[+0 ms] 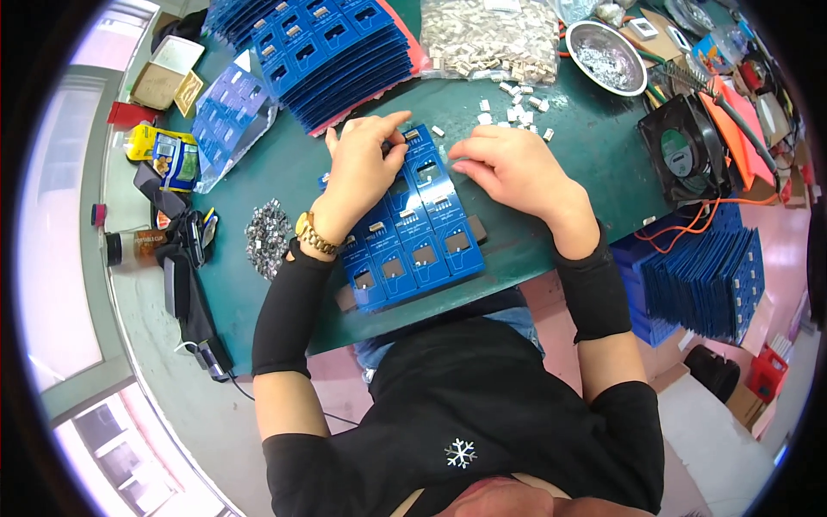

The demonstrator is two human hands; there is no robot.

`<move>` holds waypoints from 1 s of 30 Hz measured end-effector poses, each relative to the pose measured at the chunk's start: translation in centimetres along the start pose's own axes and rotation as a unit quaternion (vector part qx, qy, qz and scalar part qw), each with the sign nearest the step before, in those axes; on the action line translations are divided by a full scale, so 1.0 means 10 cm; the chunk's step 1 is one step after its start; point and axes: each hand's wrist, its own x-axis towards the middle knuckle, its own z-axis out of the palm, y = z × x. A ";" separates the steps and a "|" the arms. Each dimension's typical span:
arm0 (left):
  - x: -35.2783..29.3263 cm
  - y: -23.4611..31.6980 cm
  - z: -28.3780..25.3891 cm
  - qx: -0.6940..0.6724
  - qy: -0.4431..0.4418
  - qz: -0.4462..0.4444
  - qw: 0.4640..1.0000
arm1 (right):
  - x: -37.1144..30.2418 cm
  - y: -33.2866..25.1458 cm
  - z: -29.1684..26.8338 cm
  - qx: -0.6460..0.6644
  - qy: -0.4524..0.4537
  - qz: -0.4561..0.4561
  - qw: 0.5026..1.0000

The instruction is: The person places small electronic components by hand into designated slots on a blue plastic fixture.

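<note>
A blue circuit board panel (415, 215) with several cut-outs and small white connectors lies at an angle on the green table in front of me. Over its upper left part is my left hand (362, 164), index finger stretched out and thumb apart, hiding some of the board. My right hand (517, 168) hovers by the panel's upper right edge. Its thumb and index fingertips come close together, and anything between them is too small to make out. Loose white connectors (519, 112) lie scattered beyond the right hand.
A stack of blue panels (345, 69) and a clear bag of connectors (491, 39) stand at the back. A metal bowl (606, 59) and a black fan (683, 148) are to the right. Small metal parts (269, 239) form a pile at left. More panels (706, 284) stand below right.
</note>
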 end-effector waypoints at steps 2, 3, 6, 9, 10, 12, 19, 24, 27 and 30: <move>-0.07 -0.04 -0.06 0.005 0.045 0.023 0.999 | -0.01 0.03 -0.01 0.013 0.015 0.007 1.000; -0.10 -0.06 -0.12 0.013 0.085 0.047 0.995 | -0.01 0.03 -0.03 0.030 0.033 0.018 0.999; -0.36 -0.10 -0.41 -0.069 0.132 0.054 0.987 | -0.16 -0.08 -0.12 0.116 0.051 0.051 0.991; -0.74 -0.26 -0.64 -0.111 0.176 0.062 0.976 | -0.57 -0.23 -0.06 0.223 0.120 0.123 0.959; -0.89 -0.39 -0.68 -0.118 0.198 0.028 0.973 | -0.71 -0.32 -0.08 0.224 0.118 0.122 0.960; -1.16 -0.72 -0.74 -0.135 0.231 -0.054 0.962 | -0.94 -0.48 -0.11 0.371 0.034 0.296 0.880; -1.73 -1.67 -0.81 -0.098 0.385 -0.131 0.908 | -0.94 -0.68 -0.19 0.412 -0.102 0.434 0.794; -1.68 -1.78 -0.92 -0.170 0.445 -0.120 0.871 | -0.88 -0.71 -0.08 0.478 -0.082 0.471 0.737; -1.70 -1.98 -1.06 -0.058 0.337 -0.226 0.912 | -0.85 -0.75 0.00 0.479 -0.066 0.477 0.734; -1.71 -2.09 -1.16 0.183 0.261 -0.187 0.929 | -0.85 -0.77 0.04 0.482 -0.067 0.478 0.731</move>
